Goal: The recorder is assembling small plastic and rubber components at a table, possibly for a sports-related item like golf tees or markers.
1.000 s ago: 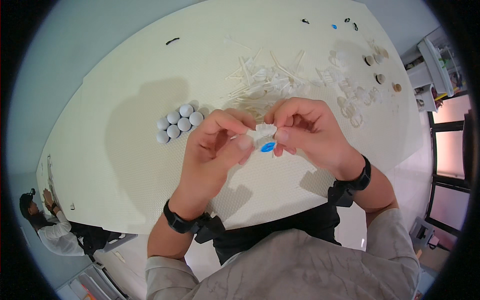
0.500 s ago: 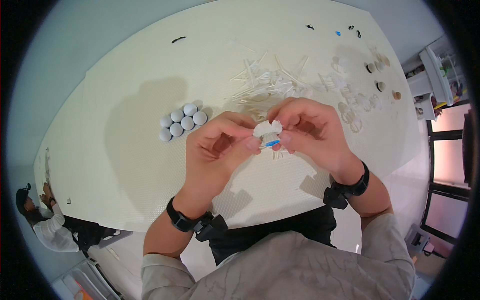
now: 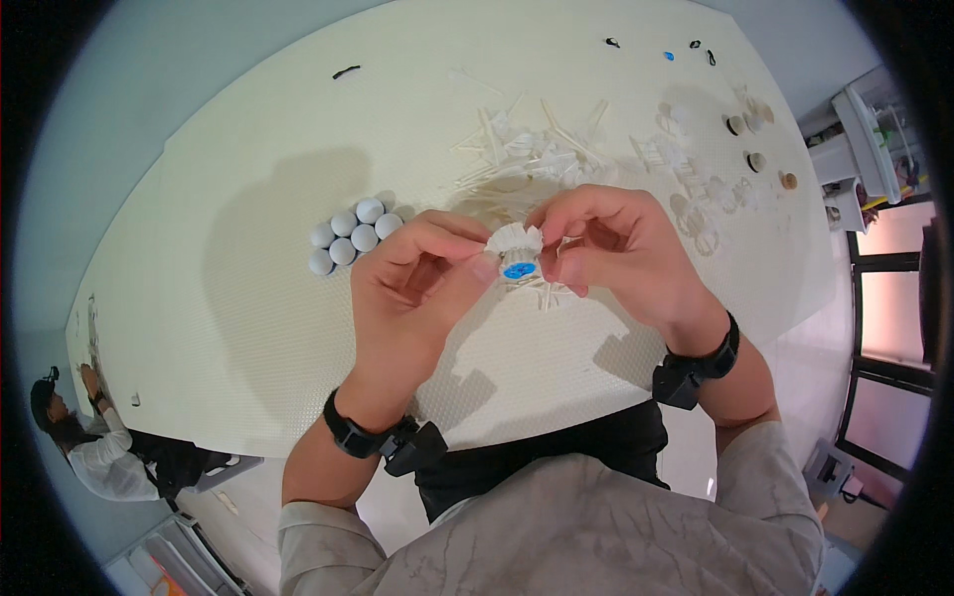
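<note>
Between my hands is a small white piece with a ruffled top (image 3: 514, 238), a short ribbed body and a round blue face turned toward me. My left hand (image 3: 412, 288) is closed, pinching the left side of the piece between thumb and fingertips. On the other side, my right hand (image 3: 626, 258) has its index fingertip at the ruffled edge, its thumb and fingers bent close around that side. Just beyond the hands lies a loose pile of thin white sticks and clear scraps (image 3: 532, 159), partly covered by my fingers.
Several white balls (image 3: 343, 223) sit grouped left of my left hand. Clear rings (image 3: 696, 209) and small round caps (image 3: 756, 161) lie at the right. Small black pieces (image 3: 346, 72) and a blue bit (image 3: 669, 57) are far off. Another person (image 3: 89, 437) works at the table's left end.
The piece has moved slightly left and tilted, so more of its blue face shows. My left hand shifted left with it, and the right thumb has drawn back from its front.
</note>
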`<state>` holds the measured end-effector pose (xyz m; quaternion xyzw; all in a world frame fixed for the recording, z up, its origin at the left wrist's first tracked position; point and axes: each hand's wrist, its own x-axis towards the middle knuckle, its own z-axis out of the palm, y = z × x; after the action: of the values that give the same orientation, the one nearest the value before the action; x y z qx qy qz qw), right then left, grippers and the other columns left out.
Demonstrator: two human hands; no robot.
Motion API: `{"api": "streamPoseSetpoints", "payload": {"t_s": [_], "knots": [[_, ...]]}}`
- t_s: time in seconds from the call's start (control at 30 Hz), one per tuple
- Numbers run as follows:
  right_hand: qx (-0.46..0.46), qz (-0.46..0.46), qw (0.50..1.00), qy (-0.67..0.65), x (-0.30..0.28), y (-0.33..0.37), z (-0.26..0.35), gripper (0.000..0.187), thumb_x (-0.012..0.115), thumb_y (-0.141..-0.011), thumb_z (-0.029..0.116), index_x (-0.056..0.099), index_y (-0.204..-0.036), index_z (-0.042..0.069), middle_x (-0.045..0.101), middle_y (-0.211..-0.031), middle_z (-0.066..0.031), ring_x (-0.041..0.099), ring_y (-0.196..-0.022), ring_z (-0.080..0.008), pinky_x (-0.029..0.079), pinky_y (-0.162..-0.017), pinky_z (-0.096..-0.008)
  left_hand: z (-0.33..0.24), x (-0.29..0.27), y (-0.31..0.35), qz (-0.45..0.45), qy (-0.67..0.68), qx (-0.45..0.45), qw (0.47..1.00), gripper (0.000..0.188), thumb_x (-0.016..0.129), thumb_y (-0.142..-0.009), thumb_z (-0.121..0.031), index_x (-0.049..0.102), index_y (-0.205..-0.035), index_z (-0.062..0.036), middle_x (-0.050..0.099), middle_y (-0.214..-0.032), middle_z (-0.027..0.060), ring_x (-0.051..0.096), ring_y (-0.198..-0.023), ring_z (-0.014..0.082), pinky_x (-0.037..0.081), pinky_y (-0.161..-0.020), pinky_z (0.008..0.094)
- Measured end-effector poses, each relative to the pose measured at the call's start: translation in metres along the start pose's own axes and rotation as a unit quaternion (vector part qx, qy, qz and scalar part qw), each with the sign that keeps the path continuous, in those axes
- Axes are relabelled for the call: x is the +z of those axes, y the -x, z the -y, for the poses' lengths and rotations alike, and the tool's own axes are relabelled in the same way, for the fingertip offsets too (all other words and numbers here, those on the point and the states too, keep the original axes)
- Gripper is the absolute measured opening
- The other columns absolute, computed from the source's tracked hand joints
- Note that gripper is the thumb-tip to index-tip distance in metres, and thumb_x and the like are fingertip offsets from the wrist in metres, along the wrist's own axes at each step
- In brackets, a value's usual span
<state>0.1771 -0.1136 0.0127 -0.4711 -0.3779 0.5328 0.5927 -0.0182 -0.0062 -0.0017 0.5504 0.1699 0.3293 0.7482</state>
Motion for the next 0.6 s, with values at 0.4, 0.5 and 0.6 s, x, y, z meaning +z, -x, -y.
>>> {"api": "streamPoseSetpoints", "payload": {"t_s": [0.4, 0.5, 0.6], "knots": [[-0.009, 0.025, 0.994, -0.104, 0.0, -0.003, -0.008, 0.011, 0.072, -0.086, -0.001, 0.065, -0.094, 0.001, 0.068, -0.105, -0.0104, 0.057, -0.069, -0.0073, 0.047, -0.06, -0.0226, -0.003, 0.002, 0.003, 0.02, 0.025, -0.017, 0.999, 0.013, 0.068, -0.088, 0.009, 0.065, -0.098, 0.0011, 0.066, -0.109, 0.011, 0.062, -0.1, 0.0153, 0.049, -0.091, 0.03], [0.017, 0.019, 0.993, -0.116, -0.001, -0.001, -0.005, 0.01, 0.072, -0.085, -0.002, 0.063, -0.089, 0.001, 0.068, -0.105, -0.0109, 0.056, -0.069, -0.007, 0.047, -0.06, -0.0223, -0.004, 0.001, 0.004, 0.029, 0.026, -0.023, 0.999, 0.013, 0.067, -0.088, 0.008, 0.065, -0.099, 0.0016, 0.067, -0.108, 0.0111, 0.062, -0.1, 0.0152, 0.049, -0.091, 0.0304], [0.01, 0.036, 0.991, -0.131, -0.001, 0.0, -0.007, 0.011, 0.072, -0.085, -0.003, 0.063, -0.091, 0.001, 0.068, -0.106, -0.0112, 0.056, -0.069, -0.007, 0.046, -0.061, -0.0218, -0.005, 0.002, 0.004, 0.044, 0.03, -0.03, 0.998, 0.012, 0.066, -0.089, 0.007, 0.065, -0.1, 0.002, 0.067, -0.105, 0.0105, 0.062, -0.096, 0.0145, 0.049, -0.088, 0.0297]]}}
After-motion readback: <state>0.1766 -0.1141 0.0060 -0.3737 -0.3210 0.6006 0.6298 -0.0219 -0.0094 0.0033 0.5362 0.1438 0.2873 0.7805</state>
